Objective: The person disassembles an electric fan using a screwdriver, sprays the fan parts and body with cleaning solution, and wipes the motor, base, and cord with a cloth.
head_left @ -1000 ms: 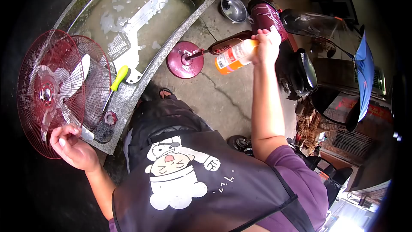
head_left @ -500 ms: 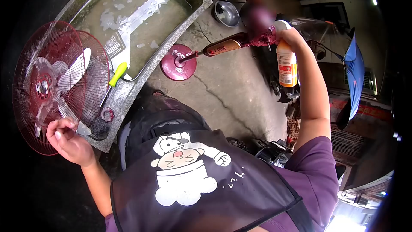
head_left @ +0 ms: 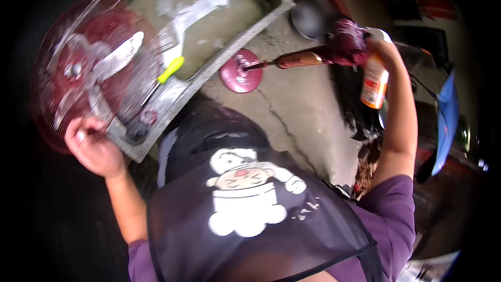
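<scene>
My right hand (head_left: 383,49) is closed round the neck of a spray bottle (head_left: 374,84) with orange liquid. The bottle hangs upright beside the dark red motor head (head_left: 347,43) of a fan stand, whose control panel (head_left: 299,60) and round base (head_left: 241,75) show to the left. My left hand (head_left: 94,143) is empty, its fingers loosely curled and apart, near the lower edge of a red fan grille (head_left: 49,99). Pale fan blades (head_left: 119,57) lie with the grille at the sink's left side.
A stone sink (head_left: 237,47) holds cloudy water. On its ledge are a green-handled screwdriver (head_left: 171,69) and a small red knob (head_left: 148,117). Behind the fan stand sits a metal bowl (head_left: 309,18). A blue object (head_left: 447,122) stands at the right.
My right hand has moved right with the bottle, which has swung from slanted to nearly upright beside the motor head. My left hand remains near the grille. The view has shifted and is blurred.
</scene>
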Available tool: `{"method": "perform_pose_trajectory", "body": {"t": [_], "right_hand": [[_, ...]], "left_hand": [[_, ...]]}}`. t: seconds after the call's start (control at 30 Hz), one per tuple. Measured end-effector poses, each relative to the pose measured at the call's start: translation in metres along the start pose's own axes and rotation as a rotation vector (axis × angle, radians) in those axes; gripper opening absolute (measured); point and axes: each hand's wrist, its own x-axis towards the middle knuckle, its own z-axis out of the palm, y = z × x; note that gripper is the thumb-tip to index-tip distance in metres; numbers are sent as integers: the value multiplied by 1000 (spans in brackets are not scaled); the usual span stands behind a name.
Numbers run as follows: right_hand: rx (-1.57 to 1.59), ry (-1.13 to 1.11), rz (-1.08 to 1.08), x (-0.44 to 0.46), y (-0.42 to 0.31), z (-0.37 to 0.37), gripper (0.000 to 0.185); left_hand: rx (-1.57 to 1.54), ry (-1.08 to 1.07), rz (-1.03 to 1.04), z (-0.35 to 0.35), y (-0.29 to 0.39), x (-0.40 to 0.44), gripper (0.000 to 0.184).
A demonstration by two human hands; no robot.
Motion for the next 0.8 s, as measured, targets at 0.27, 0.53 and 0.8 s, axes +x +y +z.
{"method": "perform_pose_trajectory", "body": {"t": [0.27,0.53,0.8], "right_hand": [[173,-251,-380,-137,-40,117,53],[532,-360,-589,-167,-60,272,59],[256,-556,-615,-203,-76,337,41]], "left_hand": [[125,162,-62,-42,-6,-48,21],[402,88,-517,-82,-32,-118,15],[691,26,-557,-80,-26,-146,24]]}}
